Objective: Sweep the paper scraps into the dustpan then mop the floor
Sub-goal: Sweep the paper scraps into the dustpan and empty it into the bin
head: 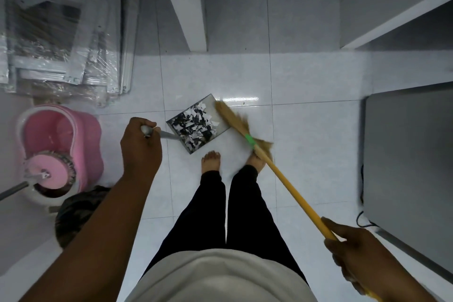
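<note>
Pink mop bucket (58, 135) at far left. Left hand (141, 147) curled round the grey handle of the dustpan (220, 129), which lies just ahead of the bare feet (210, 162), paper scraps (193, 125) heaped inside. Broom (282, 174) bristles meet the pan's right edge; right hand (355, 250) grips the yellow shaft's near end.

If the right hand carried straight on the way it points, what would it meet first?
The right hand points down the broom handle it grips, so likely the bristles by the right foot, before the dustpan. Depth is unclear.
</note>
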Available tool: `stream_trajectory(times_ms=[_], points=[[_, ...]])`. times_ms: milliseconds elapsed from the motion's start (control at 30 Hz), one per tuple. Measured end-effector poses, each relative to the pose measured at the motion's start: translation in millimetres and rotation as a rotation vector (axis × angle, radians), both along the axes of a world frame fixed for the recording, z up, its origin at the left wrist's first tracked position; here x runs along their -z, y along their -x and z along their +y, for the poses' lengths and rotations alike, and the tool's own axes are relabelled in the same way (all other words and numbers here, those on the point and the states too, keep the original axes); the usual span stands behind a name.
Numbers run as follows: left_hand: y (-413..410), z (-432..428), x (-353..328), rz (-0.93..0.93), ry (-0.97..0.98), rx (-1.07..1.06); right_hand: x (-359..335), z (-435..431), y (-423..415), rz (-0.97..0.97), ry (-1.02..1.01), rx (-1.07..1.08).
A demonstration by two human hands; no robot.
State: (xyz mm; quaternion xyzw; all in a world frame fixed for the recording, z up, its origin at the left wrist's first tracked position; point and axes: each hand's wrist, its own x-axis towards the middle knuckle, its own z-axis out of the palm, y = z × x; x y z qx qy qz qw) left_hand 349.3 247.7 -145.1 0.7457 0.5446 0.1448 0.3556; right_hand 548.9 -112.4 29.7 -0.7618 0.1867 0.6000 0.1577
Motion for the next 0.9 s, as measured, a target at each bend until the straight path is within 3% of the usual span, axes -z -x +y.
stream_trajectory(times_ms=[167, 367, 733, 900], points=[[17, -2, -8, -0.022, 0.008, 0.022, -43, 3, -8, 0.088, -0.037, 0.206], [52, -5, -19, -0.029, 0.021, -0.135, -50, 39, -14, -0.121, 0.004, -0.043], [111, -16, -22, -0.032, -0.049, -0.419, 63, 188, -13, -0.451, -0.095, -1.009], [118, -12, -13, 0.039, 0.012, -0.419, 81, 197, 21, -0.340, -0.079, -1.319]])
